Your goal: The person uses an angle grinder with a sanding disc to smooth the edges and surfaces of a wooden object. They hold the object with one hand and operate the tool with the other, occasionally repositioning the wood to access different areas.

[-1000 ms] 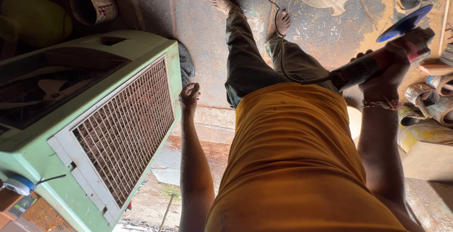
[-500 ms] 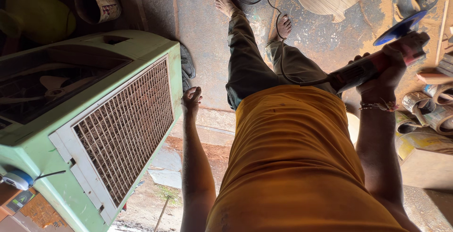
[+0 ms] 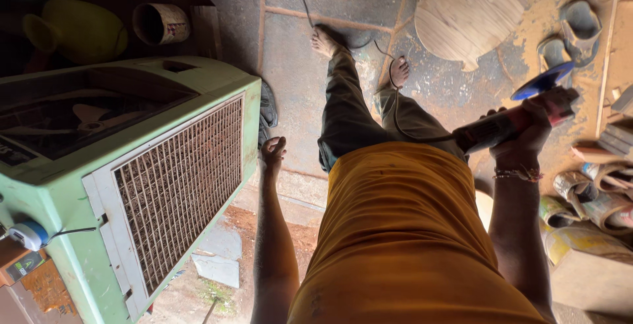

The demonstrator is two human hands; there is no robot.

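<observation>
My right hand grips an angle grinder with a blue disc guard, held out to the right at waist height; its black cord trails down across my legs to the floor. My left hand hangs loose and empty at my side, close to the corner of a green air cooler. I stand barefoot on the concrete floor, in an orange shirt and dark trousers.
A round wooden board lies on the sawdust-covered floor ahead. A pair of sandals is at the far right. Paint tins and wood scraps sit at the right edge. A yellow jug and a cup stand behind the cooler.
I have stepped slightly forward; my feet and the wooden board shifted lower in view. The grinder stays in my right hand, and the left hand still hangs free.
</observation>
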